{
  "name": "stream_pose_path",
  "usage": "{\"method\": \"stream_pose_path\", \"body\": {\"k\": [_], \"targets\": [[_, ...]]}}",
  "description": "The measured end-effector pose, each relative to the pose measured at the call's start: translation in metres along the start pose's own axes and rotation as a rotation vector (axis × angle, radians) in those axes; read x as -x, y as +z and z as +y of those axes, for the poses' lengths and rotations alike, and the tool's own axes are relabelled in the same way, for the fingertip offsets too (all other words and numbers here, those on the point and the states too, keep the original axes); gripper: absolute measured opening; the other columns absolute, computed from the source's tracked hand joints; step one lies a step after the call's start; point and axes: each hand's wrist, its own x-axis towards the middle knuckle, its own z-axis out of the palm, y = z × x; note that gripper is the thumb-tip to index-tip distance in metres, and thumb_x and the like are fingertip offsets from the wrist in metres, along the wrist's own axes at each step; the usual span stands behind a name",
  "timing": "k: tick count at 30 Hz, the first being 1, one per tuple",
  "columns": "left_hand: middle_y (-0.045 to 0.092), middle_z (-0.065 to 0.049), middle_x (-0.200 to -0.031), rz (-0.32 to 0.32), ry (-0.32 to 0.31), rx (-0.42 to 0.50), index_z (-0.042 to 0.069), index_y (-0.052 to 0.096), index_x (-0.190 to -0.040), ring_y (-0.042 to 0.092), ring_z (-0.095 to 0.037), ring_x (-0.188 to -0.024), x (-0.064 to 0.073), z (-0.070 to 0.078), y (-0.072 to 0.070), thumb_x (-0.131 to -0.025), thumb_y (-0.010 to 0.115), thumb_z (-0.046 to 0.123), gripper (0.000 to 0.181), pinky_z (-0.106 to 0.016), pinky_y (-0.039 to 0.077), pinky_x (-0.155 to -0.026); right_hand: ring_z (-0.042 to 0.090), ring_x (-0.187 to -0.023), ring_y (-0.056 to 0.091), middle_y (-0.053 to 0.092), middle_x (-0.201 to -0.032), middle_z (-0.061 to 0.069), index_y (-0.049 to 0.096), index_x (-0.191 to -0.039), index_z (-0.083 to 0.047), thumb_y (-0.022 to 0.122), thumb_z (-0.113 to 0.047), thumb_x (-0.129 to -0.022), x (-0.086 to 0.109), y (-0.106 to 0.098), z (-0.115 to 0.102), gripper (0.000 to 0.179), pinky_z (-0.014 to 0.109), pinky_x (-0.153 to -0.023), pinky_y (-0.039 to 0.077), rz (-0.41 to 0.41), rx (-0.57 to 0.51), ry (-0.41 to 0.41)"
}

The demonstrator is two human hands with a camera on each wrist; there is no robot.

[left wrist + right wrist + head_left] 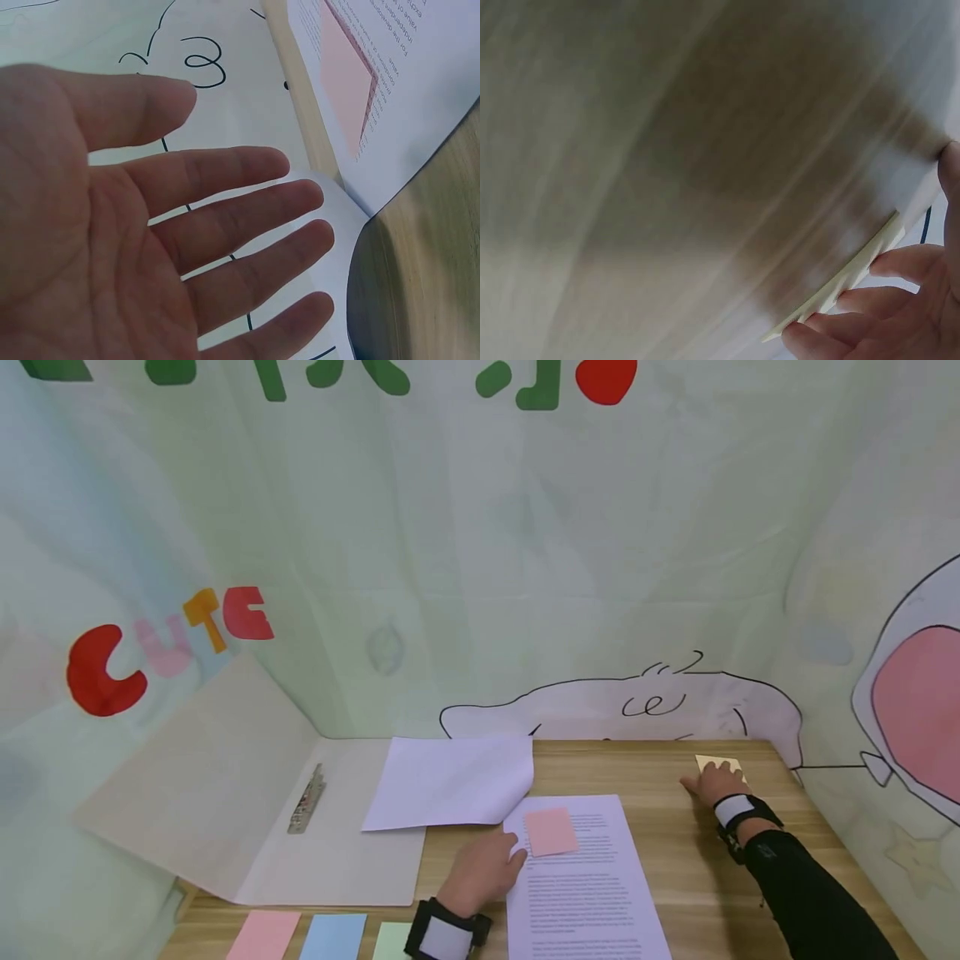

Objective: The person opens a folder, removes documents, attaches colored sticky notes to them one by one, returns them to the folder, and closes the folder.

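My right hand [717,785] reaches to the far right of the table, its fingertips touching a pale yellow sticky note pad [707,762]. In the right wrist view the fingers of that hand [889,300] rest along the pad [866,262], while the thumb stands apart from it. My left hand [480,872] is over the left edge of a printed sheet [570,902]. A pink sticky note [551,832] lies near the top of that sheet. The left wrist view shows the left hand [127,217] with fingers straight and spread, holding nothing.
At the left lies an opened folder [360,868] with a metal clip [306,802]. A white sheet [453,781] partly covers it, its corner curled up. Pink [262,935], blue [333,937] and green [392,941] sticky notes sit along the near edge. A printed curtain [480,568] hangs behind the table.
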Motion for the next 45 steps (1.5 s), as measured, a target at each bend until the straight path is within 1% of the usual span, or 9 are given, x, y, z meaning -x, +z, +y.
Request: {"method": "stream_pose_path", "body": {"k": [7, 18, 22, 26, 29, 34, 38, 41, 45], "targets": [[0.063, -0.005, -0.082, -0.009, 0.0, 0.004, 0.004, 0.066, -0.096, 0.058, -0.017, -0.072, 0.0, 0.002, -0.002, -0.095, 0.052, 0.023, 0.024, -0.033, 0.045, -0.06, 0.029, -0.062, 0.053, 0.057, -0.069, 0.02, 0.059, -0.075, 0.012, 0.061, -0.022, -0.09, 0.001, -0.014, 0.01, 0.037, 0.042, -0.062, 0.044, 0.001, -0.026, 0.011], [0.062, -0.003, -0.08, -0.015, 0.014, 0.004, 0.006, 0.066, -0.092, 0.053, -0.014, -0.069, 0.0, 0.006, -0.002, -0.094, 0.052, 0.022, 0.022, -0.031, 0.044, -0.059, 0.026, -0.056, 0.046, 0.052, -0.062, 0.011, 0.057, -0.062, 0.002, 0.058, -0.014, -0.079, 0.005, -0.014, 0.011, 0.023, 0.037, -0.054, 0.041, -0.026, -0.049, 0.032], [0.059, 0.0, -0.077, -0.014, 0.028, 0.025, 0.007, 0.066, -0.09, 0.049, -0.011, -0.066, 0.0, 0.007, -0.001, -0.094, 0.052, 0.022, 0.021, -0.029, 0.042, -0.057, 0.026, -0.055, 0.048, 0.054, -0.061, 0.012, 0.056, -0.06, 0.002, 0.053, -0.008, -0.076, 0.006, -0.005, 0.013, 0.019, 0.041, -0.053, 0.044, 0.014, -0.003, -0.024], [0.057, 0.001, -0.073, -0.014, 0.037, 0.039, 0.007, 0.065, -0.087, 0.047, -0.011, -0.064, -0.001, 0.007, -0.001, -0.095, 0.052, 0.022, 0.021, -0.029, 0.04, -0.056, 0.029, -0.057, 0.056, 0.056, -0.063, 0.016, 0.055, -0.065, 0.007, 0.051, 0.002, -0.081, 0.009, 0.002, 0.013, 0.018, 0.045, -0.055, 0.049, 0.114, 0.141, -0.146], [0.057, 0.0, -0.072, -0.014, 0.042, 0.04, 0.007, 0.065, -0.086, 0.048, -0.012, -0.064, -0.001, 0.007, -0.002, -0.095, 0.052, 0.022, 0.021, -0.03, 0.041, -0.056, 0.033, -0.058, 0.06, 0.056, -0.064, 0.018, 0.054, -0.08, 0.016, 0.051, 0.01, -0.083, 0.013, 0.006, 0.011, 0.007, 0.045, -0.053, 0.05, 0.186, 0.218, -0.208], [0.059, 0.001, -0.074, -0.046, 0.044, 0.054, 0.007, 0.067, -0.09, 0.047, -0.012, -0.064, -0.003, 0.008, -0.002, -0.095, 0.052, 0.023, 0.022, -0.029, 0.04, -0.057, 0.036, -0.052, 0.059, 0.056, -0.061, 0.022, 0.045, -0.101, 0.026, 0.048, 0.015, -0.083, 0.018, 0.01, 0.01, 0.022, 0.045, -0.048, 0.049, 0.263, 0.231, -0.235], [0.061, 0.001, -0.077, -0.078, 0.035, 0.054, 0.007, 0.068, -0.094, 0.046, -0.011, -0.064, -0.004, 0.009, 0.0, -0.095, 0.051, 0.024, 0.024, -0.029, 0.041, -0.059, 0.035, -0.054, 0.059, 0.056, -0.06, 0.019, 0.054, -0.081, 0.016, 0.053, 0.014, -0.079, 0.025, 0.007, 0.008, 0.002, 0.045, -0.05, 0.049, 0.246, 0.227, -0.292], [0.06, 0.001, -0.077, -0.092, 0.019, 0.063, 0.007, 0.068, -0.094, 0.046, -0.012, -0.064, -0.005, 0.01, 0.003, -0.095, 0.051, 0.024, 0.025, -0.029, 0.04, -0.058, 0.034, -0.057, 0.059, 0.057, -0.061, 0.016, 0.055, -0.068, 0.005, 0.057, 0.012, -0.077, 0.032, 0.006, 0.003, 0.011, 0.045, -0.052, 0.048, 0.187, 0.209, -0.341], [0.055, 0.003, -0.072, -0.107, -0.001, 0.09, 0.007, 0.067, -0.093, 0.045, -0.012, -0.062, -0.005, 0.013, 0.005, -0.096, 0.051, 0.025, 0.024, -0.028, 0.037, -0.055, 0.032, -0.056, 0.057, 0.055, -0.062, 0.015, 0.053, -0.07, 0.0, 0.057, 0.009, -0.078, 0.044, 0.005, -0.009, 0.012, 0.044, -0.05, 0.046, 0.144, 0.17, -0.349]]}}
